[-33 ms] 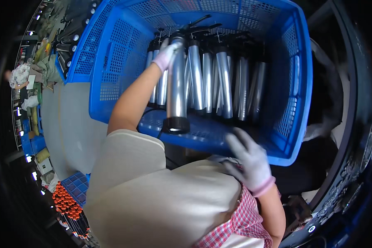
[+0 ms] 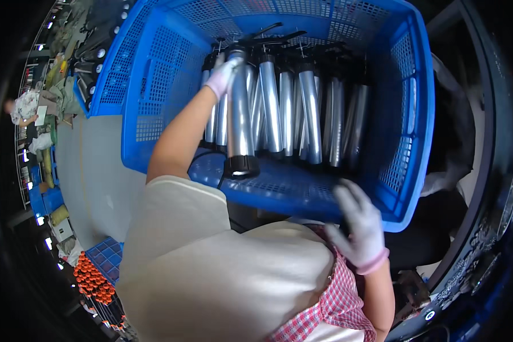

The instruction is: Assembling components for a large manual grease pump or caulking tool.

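Observation:
My left hand (image 2: 221, 78), in a white glove with a pink cuff, is closed round the upper end of what looks like a caulking gun (image 2: 242, 122). Its silver barrel slants down to a black ring cap, held over the near side of a blue crate (image 2: 132, 114). Inside stand several similar silver-barrelled guns (image 2: 271, 105) with black handles and thin rods at the top. My gloved right hand (image 2: 361, 228) hovers at the crate's near right rim, fingers apart and holding nothing.
Another blue crate (image 2: 109, 85) with dark parts stands to the left. Beyond a grey surface (image 2: 100, 171), a blue tray (image 2: 104, 259) lies near several orange-tipped black rods (image 2: 94, 279). A person (image 2: 25, 108) is at the far left. A dark frame (image 2: 479, 239) runs along the right.
The held caulking gun has shifted slightly up and left with my left hand. My right hand has moved right and slightly down, fingers still apart.

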